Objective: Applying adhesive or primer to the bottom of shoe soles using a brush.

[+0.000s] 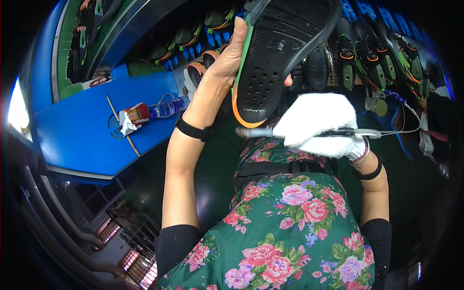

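My bare left hand (226, 62) holds up a black shoe sole (270, 72) with small round holes in its lower part and a green and orange edge. Its surface looks shiny. The thumb lies along the left edge, and a fingertip shows at the right edge; the other fingers are hidden behind. In a white knit glove, my right hand (316, 123) grips a brush (258, 132) with a metal ferrule. The brush tip points left, just under the orange lower end of the sole; whether they touch I cannot tell. A thin tube (394, 132) runs from the handle to the right.
To the left is a blue table (77, 121) with a plastic bottle (169, 107), a red and white container (137, 113) and a thin stick (128, 137). Several black shoes with green and orange trim (347, 55) stand on blue holders (348, 12) beyond my hands.
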{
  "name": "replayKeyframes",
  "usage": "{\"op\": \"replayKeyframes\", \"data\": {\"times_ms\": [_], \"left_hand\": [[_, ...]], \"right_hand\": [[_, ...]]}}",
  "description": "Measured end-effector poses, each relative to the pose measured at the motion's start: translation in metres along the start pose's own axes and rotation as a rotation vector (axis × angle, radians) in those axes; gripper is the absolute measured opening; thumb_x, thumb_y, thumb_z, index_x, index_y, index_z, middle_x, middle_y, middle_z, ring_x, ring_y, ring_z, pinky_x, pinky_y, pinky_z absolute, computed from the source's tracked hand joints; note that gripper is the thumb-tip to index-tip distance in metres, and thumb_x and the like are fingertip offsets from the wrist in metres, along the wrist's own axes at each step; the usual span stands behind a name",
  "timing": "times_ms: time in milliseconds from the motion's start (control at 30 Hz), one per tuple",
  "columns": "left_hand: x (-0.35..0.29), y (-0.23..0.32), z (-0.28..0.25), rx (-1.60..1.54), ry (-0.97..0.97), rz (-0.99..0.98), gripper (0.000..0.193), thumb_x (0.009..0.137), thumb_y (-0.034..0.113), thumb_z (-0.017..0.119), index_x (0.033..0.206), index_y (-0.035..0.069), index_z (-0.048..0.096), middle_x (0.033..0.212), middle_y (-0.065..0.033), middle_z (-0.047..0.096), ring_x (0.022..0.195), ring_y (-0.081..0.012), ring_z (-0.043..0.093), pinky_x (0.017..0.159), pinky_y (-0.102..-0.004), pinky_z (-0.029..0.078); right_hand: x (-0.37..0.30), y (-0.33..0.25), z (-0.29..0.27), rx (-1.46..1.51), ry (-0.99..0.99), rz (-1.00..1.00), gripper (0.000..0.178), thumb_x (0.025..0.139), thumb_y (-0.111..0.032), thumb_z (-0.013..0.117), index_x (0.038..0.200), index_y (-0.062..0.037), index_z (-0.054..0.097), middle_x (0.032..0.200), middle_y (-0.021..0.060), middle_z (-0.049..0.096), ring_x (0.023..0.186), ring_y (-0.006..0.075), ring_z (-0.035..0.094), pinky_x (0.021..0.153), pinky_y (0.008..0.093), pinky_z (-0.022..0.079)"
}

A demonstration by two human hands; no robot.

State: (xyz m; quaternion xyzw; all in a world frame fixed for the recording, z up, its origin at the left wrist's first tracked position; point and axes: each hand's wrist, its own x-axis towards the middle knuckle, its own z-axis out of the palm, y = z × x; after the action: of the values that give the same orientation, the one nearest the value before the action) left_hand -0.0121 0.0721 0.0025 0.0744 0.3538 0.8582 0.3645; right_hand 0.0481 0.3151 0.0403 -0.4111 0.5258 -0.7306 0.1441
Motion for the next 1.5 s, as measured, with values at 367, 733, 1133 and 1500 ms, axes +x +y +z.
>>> {"op": "replayKeyframes", "data": {"times_ms": [367,733,1133,1500], "left_hand": [[-0.009,0.004,0.007,0.288,0.186,-0.158,0.097,0.092,0.082,0.035,0.141,0.002,0.058,0.114,-0.0207,0.073,0.088,-0.0298,0.078,0.071,-0.0464,0.067],[-0.035,-0.054,-0.004,-0.453,0.233,0.030,0.049,0.113,0.032,0.032,0.138,-0.002,0.057,0.127,-0.0177,0.069,0.114,-0.0287,0.069,0.102,-0.0439,0.057],[-0.057,-0.072,0.040,-0.649,0.426,0.229,0.045,0.106,0.029,0.054,0.144,0.005,0.053,0.144,-0.0183,0.058,0.128,-0.0362,0.060,0.104,-0.0538,0.055],[-0.030,-0.079,0.062,-0.717,0.183,0.306,0.092,0.087,0.064,0.062,0.153,0.003,0.044,0.148,-0.0246,0.055,0.129,-0.0402,0.060,0.111,-0.0589,0.046]], "right_hand": [[0.011,0.006,-0.003,-0.325,-0.126,-0.077,0.021,0.083,-0.010,0.076,0.103,-0.0088,0.079,0.105,0.0085,0.078,0.094,0.0287,0.074,0.092,0.0391,0.056],[0.009,-0.007,-0.009,-0.373,0.423,0.225,0.019,0.086,0.003,0.074,0.104,0.0018,0.079,0.107,0.0131,0.078,0.096,0.0194,0.074,0.087,0.0306,0.059],[0.013,-0.029,-0.011,-0.620,0.299,-0.004,0.016,0.080,0.000,0.080,0.095,-0.0054,0.080,0.098,0.0100,0.078,0.090,0.0255,0.075,0.080,0.0351,0.059],[0.024,-0.052,-0.012,-0.862,0.345,-0.083,0.027,0.080,-0.003,0.078,0.106,-0.0080,0.079,0.107,0.0096,0.078,0.093,0.0257,0.074,0.081,0.0357,0.059]]}}
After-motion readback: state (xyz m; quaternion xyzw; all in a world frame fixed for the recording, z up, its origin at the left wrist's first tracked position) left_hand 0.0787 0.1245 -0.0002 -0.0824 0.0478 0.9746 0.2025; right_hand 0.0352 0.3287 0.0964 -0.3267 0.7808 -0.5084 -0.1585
